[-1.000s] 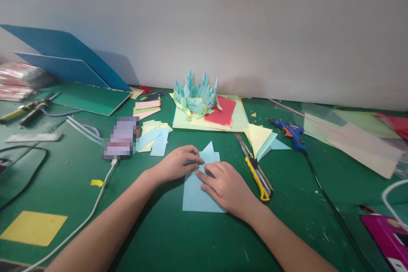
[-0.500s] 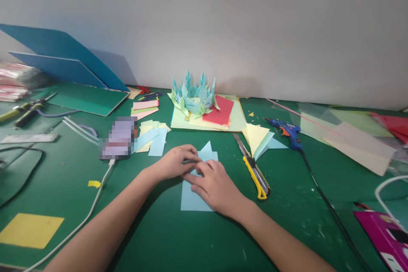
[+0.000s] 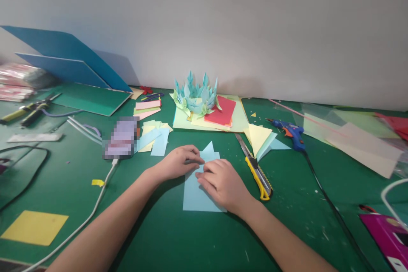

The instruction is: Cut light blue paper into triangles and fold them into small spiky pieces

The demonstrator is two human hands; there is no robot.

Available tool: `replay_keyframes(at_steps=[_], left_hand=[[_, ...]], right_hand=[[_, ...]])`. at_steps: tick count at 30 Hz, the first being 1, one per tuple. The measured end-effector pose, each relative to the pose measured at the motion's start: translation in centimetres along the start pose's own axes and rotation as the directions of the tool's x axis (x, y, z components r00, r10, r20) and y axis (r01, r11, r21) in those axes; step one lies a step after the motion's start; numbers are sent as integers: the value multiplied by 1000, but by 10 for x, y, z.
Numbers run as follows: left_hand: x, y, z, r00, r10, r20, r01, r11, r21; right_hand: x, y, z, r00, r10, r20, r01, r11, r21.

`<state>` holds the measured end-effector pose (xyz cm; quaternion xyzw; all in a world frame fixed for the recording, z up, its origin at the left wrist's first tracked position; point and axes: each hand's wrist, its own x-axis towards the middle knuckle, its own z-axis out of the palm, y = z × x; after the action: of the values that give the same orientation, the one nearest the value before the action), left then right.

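Observation:
A light blue sheet of paper (image 3: 199, 197) lies flat on the green table in front of me. Beyond my fingers, light blue paper with a pointed tip (image 3: 208, 149) shows at its far end; whether it is a separate piece I cannot tell. My left hand (image 3: 181, 162) has its fingers bent onto the paper's left side. From the right, my right hand (image 3: 225, 185) rests over the sheet with its fingers curled, the fingertips near those of the left. Both hands hold the paper down, and partly hide its middle.
A blue paper crown-like model (image 3: 196, 97) stands at the back on stacked sheets beside red paper (image 3: 221, 111). To the right lie a yellow box cutter (image 3: 257, 176), folded papers (image 3: 259, 138) and a blue glue gun (image 3: 293, 134). A phone (image 3: 121, 138) with a white cable lies left.
My right hand has slid slightly to the right across the paper, its fingertips parting from the left hand's and uncovering more of the sheet. The whole view has shifted a little.

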<state>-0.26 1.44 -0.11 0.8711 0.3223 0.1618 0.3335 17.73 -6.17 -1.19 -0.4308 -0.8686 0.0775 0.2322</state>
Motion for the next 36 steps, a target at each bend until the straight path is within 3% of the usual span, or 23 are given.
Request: replay_keyframes(at_steps=[5, 14, 19, 23, 33, 36], left_hand=[[0, 0, 0, 1000, -8, -1, 8, 1000, 12], [-2, 4, -1, 1000, 1, -5, -1, 999, 33], [-4, 6, 0, 1000, -5, -18, 6, 998, 58], [-5, 9, 1, 1000, 1, 0, -1, 993, 116], [-10, 16, 0, 998, 39, 59, -48, 985, 168], [-10, 16, 0, 997, 57, 59, -67, 980, 188]], right_hand=[[-2, 7, -7, 992, 66, -109, -81, 988, -134], [-16, 22, -26, 984, 111, -141, -147, 951, -272], [-25, 43, -33, 912, 263, -313, -366, 868, -336], [-33, 55, -31, 879, 381, -288, -475, 755, -452], [-28, 50, -31, 835, 439, -332, -513, 839, -181], [-25, 44, -34, 890, 363, -276, -402, 911, -97]])
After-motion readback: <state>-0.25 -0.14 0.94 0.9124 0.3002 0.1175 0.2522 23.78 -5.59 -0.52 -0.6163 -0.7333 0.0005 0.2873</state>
